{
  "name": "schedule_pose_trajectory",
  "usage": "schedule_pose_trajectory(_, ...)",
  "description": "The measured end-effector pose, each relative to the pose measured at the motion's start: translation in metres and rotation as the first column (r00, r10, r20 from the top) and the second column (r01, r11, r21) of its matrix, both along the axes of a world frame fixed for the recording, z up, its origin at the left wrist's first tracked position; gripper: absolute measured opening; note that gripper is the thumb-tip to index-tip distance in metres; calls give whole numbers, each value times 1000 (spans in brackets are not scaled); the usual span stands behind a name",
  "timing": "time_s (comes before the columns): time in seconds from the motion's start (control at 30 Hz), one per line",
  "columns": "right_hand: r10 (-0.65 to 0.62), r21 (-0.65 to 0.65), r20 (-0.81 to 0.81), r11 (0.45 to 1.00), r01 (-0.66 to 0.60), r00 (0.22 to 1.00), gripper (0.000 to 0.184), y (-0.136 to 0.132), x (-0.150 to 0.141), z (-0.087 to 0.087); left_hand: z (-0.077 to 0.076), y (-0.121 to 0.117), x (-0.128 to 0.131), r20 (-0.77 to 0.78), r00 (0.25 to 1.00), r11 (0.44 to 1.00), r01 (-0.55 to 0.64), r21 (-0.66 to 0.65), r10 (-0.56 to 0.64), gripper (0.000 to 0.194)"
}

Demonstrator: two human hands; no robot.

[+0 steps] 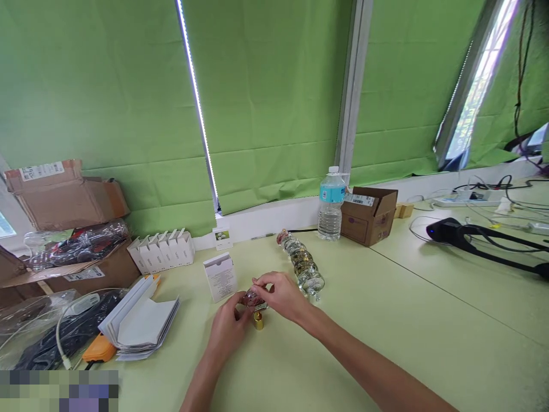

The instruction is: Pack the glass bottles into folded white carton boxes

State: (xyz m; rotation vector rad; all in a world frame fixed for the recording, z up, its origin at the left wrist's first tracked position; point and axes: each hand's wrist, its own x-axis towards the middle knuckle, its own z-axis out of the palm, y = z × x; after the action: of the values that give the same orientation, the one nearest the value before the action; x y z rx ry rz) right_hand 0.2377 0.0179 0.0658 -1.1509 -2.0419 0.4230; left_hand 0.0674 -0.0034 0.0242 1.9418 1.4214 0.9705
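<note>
A small pink glass perfume bottle (254,300) is held between my hands, partly hidden by the fingers. My left hand (229,323) is closed around its left side. The thumb and fingers of my right hand (281,294) pinch it near the top; what lies under those fingertips is hidden. Just below the bottle, a gold cap (258,320) stands on the table. An upright white carton (220,277) with printed text is behind my left hand. Beyond my right hand, several glass bottles (302,260), clear, gold-toned and pink, form a line running away from me.
Several white cartons (162,252) stand back left, near flat folded cartons (148,323). Brown boxes (68,197) and bagged items crowd the left. A water bottle (330,206) and an open cardboard box (369,216) stand at the back. A black headset-like device (484,240) and cables lie right.
</note>
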Motion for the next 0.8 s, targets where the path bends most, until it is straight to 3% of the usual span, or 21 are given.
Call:
schedule_pose_trajectory(0.3,-100,68,105,993,93,989,18,-8,-4,0,4,-1,-1,4,1000,1000,11,-13,-11,31)
schedule_pose_trajectory(0.4,-81,71,83,995,76,993,22,-7,-2,1,4,-2,-2,6,1000,1000,19,-17,-19,32)
schedule_pose_trajectory(0.57,-124,183,45,977,113,991,22,-10,1,11,4,-2,-2,-13,1000,1000,0,-26,0,31)
schedule_pose_trajectory(0.67,-93,181,176,982,60,980,26,-18,-2,14,3,0,-3,-17,1000,1000,4,-22,-5,28)
schedule_pose_trajectory(0.8,-20,152,411,987,-47,911,23,-27,-9,6,4,1,-3,-7,1000,1000,16,-12,-17,28)
